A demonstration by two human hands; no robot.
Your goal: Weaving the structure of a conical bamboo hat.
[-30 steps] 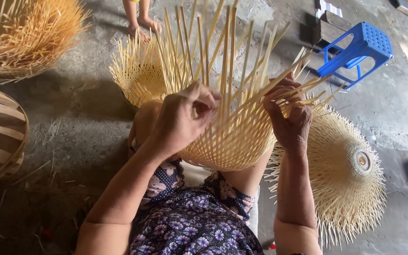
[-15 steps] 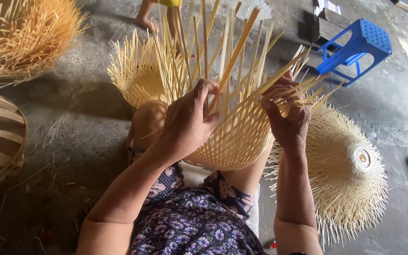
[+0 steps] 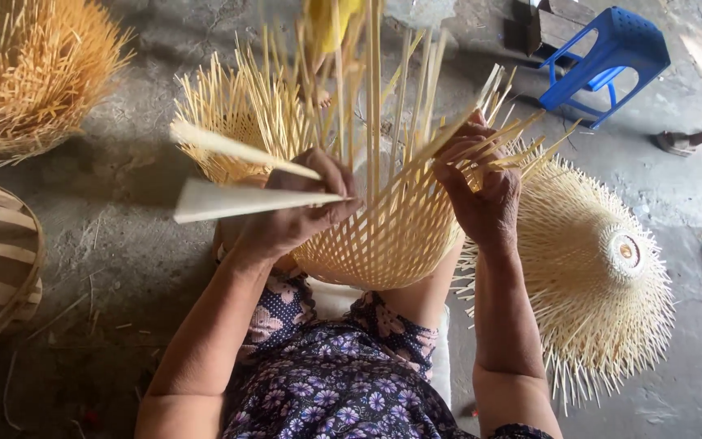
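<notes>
Left hand (image 3: 298, 213) now pinches two flat pale strips (image 3: 237, 175) pulled sideways; right hand (image 3: 481, 191) grips thin upright slats on my woven, rounded basket (image 3: 392, 240).

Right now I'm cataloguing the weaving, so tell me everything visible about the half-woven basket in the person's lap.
The half-woven basket is pale yellow, made of thin flat strips that look like bamboo. Its rounded lower part is closely interlaced in a diagonal lattice; above, loose strips fan upward unwoven. It rests on the person's lap, open end facing away. The left hand pinches two strips bent out leftward; the right hand grips strips at its right edge.
</notes>
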